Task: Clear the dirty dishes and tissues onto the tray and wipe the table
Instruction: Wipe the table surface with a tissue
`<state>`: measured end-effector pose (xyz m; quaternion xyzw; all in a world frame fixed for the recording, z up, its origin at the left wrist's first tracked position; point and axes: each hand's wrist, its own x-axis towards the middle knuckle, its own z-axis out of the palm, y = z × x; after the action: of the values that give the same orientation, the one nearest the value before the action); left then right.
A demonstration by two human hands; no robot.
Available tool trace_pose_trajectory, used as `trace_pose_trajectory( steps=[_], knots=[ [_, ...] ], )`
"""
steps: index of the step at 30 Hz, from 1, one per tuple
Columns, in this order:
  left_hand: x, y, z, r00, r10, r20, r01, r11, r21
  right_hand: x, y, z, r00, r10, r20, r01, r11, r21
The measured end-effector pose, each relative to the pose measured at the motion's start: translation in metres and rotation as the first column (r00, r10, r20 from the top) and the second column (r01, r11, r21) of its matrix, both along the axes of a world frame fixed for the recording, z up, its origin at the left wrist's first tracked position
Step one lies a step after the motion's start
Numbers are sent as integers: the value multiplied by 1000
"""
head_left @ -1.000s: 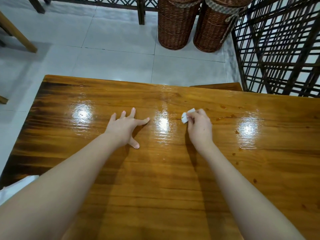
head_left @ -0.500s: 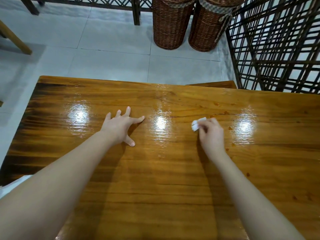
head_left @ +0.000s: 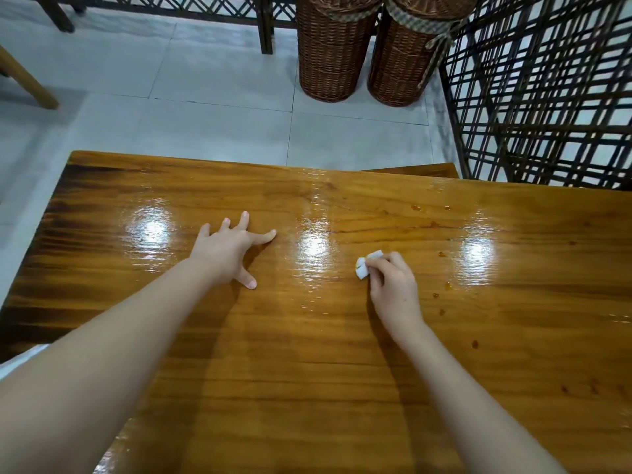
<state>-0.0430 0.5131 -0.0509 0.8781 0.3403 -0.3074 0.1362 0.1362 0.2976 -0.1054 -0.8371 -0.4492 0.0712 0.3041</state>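
A glossy wooden table (head_left: 307, 371) fills the lower view. My right hand (head_left: 393, 289) grips a small folded white tissue (head_left: 366, 268) with an orange stain and holds it down on the tabletop near the middle. My left hand (head_left: 229, 251) rests flat on the wood to the left, fingers spread. Several orange sauce drops (head_left: 441, 254) dot the surface right of my right hand. No dishes or tray are in view.
Two tall wicker baskets (head_left: 369, 53) stand on the tiled floor beyond the table's far edge. A dark lattice screen (head_left: 547, 97) stands at the right. A wooden bench edge (head_left: 410, 170) shows behind the table. Something white (head_left: 20, 360) peeks out at the lower left.
My right hand with the tissue slid right across the table, then drew back towards me. My left hand stayed planted in place.
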Motion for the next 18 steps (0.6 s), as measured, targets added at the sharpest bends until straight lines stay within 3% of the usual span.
trace_pose_trajectory(
  steps=[2, 7, 11, 13, 18],
  knots=[
    [0, 1, 0, 1000, -1, -5, 1, 1000, 0, 19, 8, 1, 1000, -4, 8, 4, 1000, -21],
    [-1, 0, 0, 1000, 3, 11, -3, 1000, 3, 83, 29, 12, 934, -353, -53, 351, 935, -38],
    [-1, 0, 0, 1000, 13, 22, -13, 1000, -4, 95, 45, 12, 858, -513, -13, 510, 855, -94],
    [-1, 0, 0, 1000, 15, 18, -15, 1000, -6, 82, 57, 9, 875, -484, 11, 482, 870, -101],
    [0, -1, 0, 1000, 14, 3, -14, 1000, 4, 42, 72, -4, 988, -135, 76, 138, 990, -32]
  ],
)
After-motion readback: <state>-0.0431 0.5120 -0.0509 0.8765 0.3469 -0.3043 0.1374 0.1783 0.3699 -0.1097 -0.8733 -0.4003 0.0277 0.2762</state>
